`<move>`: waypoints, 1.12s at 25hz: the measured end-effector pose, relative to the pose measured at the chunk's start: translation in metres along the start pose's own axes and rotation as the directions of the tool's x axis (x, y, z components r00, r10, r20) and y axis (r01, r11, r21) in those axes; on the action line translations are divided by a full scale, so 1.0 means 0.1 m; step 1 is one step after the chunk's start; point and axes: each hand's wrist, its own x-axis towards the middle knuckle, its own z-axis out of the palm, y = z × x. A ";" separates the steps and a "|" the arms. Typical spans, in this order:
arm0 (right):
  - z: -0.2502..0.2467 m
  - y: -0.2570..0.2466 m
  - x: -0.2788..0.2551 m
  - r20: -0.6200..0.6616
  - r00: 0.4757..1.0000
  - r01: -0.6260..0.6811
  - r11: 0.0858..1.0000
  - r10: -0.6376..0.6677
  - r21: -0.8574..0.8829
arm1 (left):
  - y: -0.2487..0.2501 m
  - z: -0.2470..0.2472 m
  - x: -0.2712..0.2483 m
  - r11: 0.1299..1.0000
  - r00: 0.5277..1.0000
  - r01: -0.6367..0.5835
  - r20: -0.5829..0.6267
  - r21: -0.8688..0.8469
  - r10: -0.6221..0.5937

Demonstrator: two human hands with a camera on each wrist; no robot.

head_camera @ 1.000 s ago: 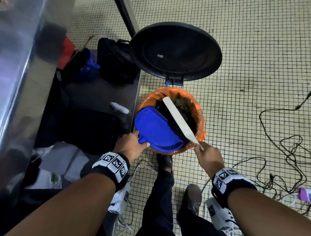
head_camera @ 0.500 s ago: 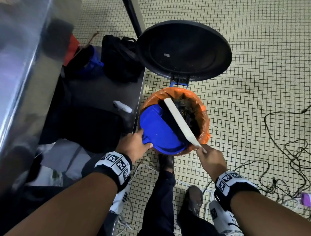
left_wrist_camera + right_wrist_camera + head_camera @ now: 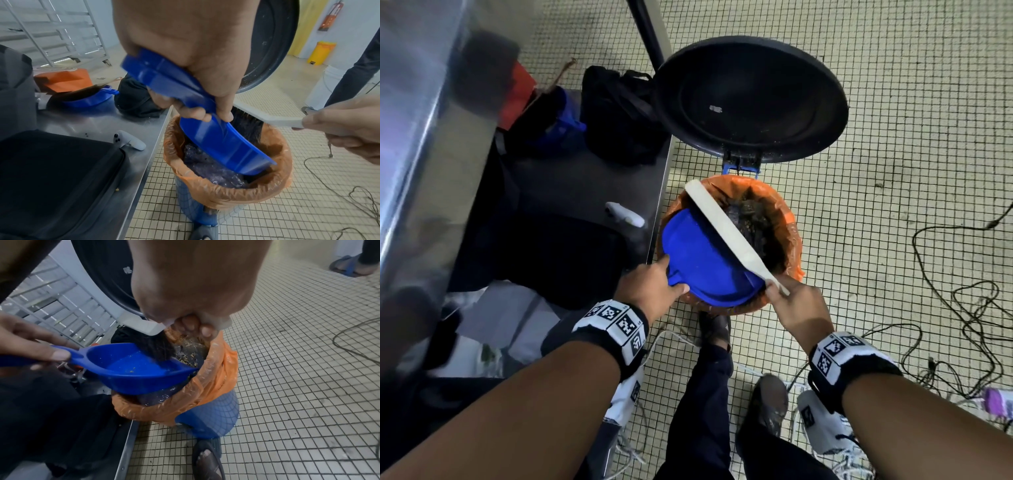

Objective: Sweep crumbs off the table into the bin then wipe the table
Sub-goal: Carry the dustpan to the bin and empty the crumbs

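Observation:
A blue pedal bin (image 3: pixel 213 415) with an orange liner (image 3: pixel 792 236) stands on the floor, its black lid (image 3: pixel 751 99) raised. My left hand (image 3: pixel 650 291) grips the handle of a blue dustpan (image 3: pixel 705 260), tilted with its lip down inside the bin (image 3: pixel 228 142). My right hand (image 3: pixel 796 308) holds the white handle of a brush (image 3: pixel 726 226); its black bristles (image 3: pixel 154 347) rest in the pan's mouth over the rubbish. A few yellow crumbs (image 3: pixel 133 368) cling inside the pan.
A steel table (image 3: pixel 92 123) to the left carries a black bag (image 3: pixel 619 116), a black case (image 3: pixel 51 178), a white controller (image 3: pixel 129 142) and another blue pan (image 3: pixel 90 100). Cables (image 3: pixel 969 308) lie on the tiled floor at right. My foot (image 3: pixel 207 464) is on the pedal.
The brush has slid further along the dustpan toward the bin's far rim, and both hands with the pan have shifted slightly.

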 end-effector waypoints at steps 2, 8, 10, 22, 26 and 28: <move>0.01 0.05 -0.05 0.021 1.000 0.015 1.000 -0.016 0.010 | 0.02 0.00 0.02 0.999 1.000 0.013 -0.019 -0.035 -0.014; -0.12 0.33 -0.07 -0.062 0.990 -0.130 0.988 0.125 -0.087 | -0.02 0.02 -0.06 0.998 0.999 -0.015 -0.039 -0.064 0.012; -0.22 0.31 -0.05 -0.071 0.989 -0.139 0.984 0.132 -0.111 | -0.04 0.01 -0.10 0.995 0.998 0.004 -0.063 -0.103 -0.010; -1.23 -0.88 -0.23 -0.139 0.989 0.036 0.990 -0.054 -0.134 | 0.25 -0.84 -0.71 0.947 0.976 0.007 -0.205 -0.321 -0.077; -1.67 -1.24 -0.48 -0.217 0.972 0.064 0.989 -0.092 -0.134 | 0.37 -1.23 -1.06 0.905 0.956 -0.053 -0.284 -0.421 -0.076; -1.90 -1.41 -0.65 -0.243 0.964 0.084 0.989 -0.111 -0.119 | 0.42 -1.43 -1.27 0.875 0.936 -0.112 -0.345 -0.471 -0.066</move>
